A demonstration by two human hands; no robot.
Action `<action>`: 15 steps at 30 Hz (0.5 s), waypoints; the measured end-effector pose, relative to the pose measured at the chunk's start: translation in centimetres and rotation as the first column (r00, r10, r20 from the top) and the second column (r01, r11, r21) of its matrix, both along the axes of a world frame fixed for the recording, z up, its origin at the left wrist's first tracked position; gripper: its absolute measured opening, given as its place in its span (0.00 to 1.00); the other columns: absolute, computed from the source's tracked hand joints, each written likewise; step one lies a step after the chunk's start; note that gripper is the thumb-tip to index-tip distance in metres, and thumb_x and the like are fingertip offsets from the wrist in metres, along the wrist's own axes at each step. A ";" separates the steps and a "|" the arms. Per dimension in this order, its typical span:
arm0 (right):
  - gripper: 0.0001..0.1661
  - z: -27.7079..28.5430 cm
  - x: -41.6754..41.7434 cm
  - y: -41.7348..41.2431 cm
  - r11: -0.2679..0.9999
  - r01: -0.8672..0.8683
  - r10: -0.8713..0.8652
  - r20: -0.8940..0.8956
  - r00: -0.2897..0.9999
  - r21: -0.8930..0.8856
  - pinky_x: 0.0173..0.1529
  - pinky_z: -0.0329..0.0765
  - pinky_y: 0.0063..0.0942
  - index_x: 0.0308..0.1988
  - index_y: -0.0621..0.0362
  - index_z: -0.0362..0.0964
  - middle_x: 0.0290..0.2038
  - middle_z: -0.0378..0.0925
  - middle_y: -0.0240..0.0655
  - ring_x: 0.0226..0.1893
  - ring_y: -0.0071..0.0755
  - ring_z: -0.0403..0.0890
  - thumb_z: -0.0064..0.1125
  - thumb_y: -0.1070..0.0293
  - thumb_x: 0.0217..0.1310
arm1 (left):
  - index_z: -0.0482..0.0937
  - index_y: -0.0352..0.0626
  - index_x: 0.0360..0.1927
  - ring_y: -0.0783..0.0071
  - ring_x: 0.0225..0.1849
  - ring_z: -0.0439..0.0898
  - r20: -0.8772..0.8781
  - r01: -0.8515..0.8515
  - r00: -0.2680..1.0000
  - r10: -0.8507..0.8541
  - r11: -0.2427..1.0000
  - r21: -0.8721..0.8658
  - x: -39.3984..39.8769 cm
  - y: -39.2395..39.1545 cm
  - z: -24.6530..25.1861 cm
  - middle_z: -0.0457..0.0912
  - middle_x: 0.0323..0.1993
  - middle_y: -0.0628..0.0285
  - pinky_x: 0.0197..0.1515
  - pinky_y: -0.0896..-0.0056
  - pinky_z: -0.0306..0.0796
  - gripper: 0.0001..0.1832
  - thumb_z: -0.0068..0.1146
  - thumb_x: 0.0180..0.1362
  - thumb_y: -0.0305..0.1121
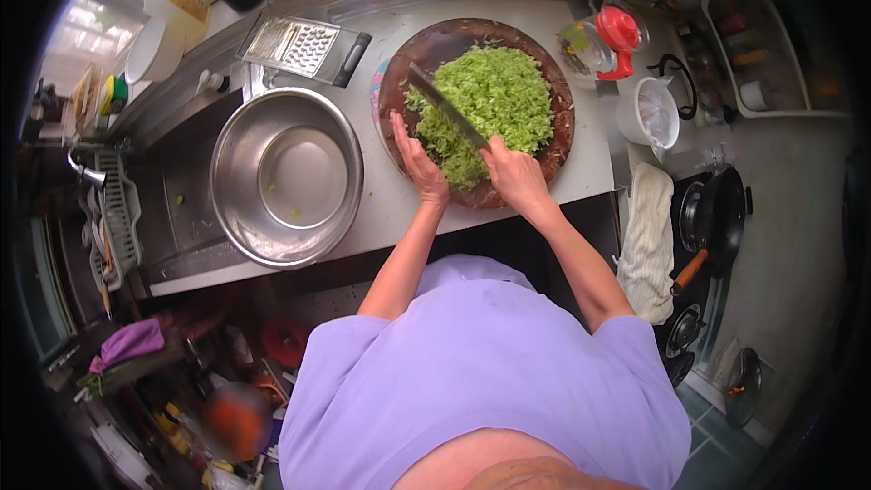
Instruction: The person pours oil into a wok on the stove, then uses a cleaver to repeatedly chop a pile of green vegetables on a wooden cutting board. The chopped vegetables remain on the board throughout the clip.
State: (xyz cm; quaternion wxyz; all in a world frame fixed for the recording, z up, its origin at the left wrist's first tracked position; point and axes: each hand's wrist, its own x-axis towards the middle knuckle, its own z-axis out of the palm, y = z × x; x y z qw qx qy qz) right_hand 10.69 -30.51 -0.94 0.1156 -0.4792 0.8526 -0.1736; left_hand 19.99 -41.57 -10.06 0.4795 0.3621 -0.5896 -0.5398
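Note:
A heap of finely chopped pale-green vegetable [500, 95] covers much of a round brown wooden chopping board [435, 41]. My right hand [514, 173] grips the handle of a broad-bladed kitchen knife [449, 111]. The blade slants from the hand up to the left across the heap, with shreds on both sides of it. My left hand [420, 162] is held flat and upright at the board's left edge, its fingers straight and nothing grasped. It stands beside the lower-left shreds; whether the palm touches them is hard to tell.
A large stainless-steel bowl [231, 177] with a few green bits stands left of the board, partly over the sink. Behind it lies a box grater [299, 47]. On the right are a red-topped glass container [618, 30], a white tub [650, 116], a cloth [643, 245] and a wok [725, 218].

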 end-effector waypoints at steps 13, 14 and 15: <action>0.13 0.6 -3.4 -0.1 0.971 -0.215 0.215 0.012 0.976 0.104 0.30 0.73 0.55 0.36 0.61 0.62 0.19 0.75 0.52 0.25 0.62 0.79 0.50 0.61 0.68 | 0.52 0.32 0.70 0.57 0.75 0.48 -0.017 -0.128 0.992 0.128 0.992 0.010 -0.1 0.4 -1.4 0.51 0.73 0.49 0.74 0.61 0.40 0.31 0.26 0.68 0.40; 0.13 1.8 -3.6 -0.2 0.974 -0.202 0.202 0.014 0.979 0.104 0.30 0.73 0.55 0.36 0.61 0.62 0.19 0.75 0.52 0.25 0.62 0.78 0.50 0.61 0.68 | 0.52 0.32 0.70 0.57 0.75 0.48 0.004 -0.128 0.992 0.128 0.992 0.002 -0.2 0.5 -1.4 0.51 0.73 0.49 0.74 0.60 0.40 0.31 0.26 0.68 0.40; 0.14 2.5 -4.0 -0.1 0.978 -0.182 0.181 0.015 0.983 0.107 0.30 0.73 0.55 0.36 0.61 0.62 0.19 0.75 0.52 0.25 0.62 0.78 0.50 0.61 0.68 | 0.53 0.32 0.70 0.56 0.75 0.48 0.018 -0.120 0.993 0.120 0.993 -0.009 -0.4 0.7 -1.2 0.51 0.73 0.49 0.74 0.60 0.40 0.31 0.26 0.68 0.40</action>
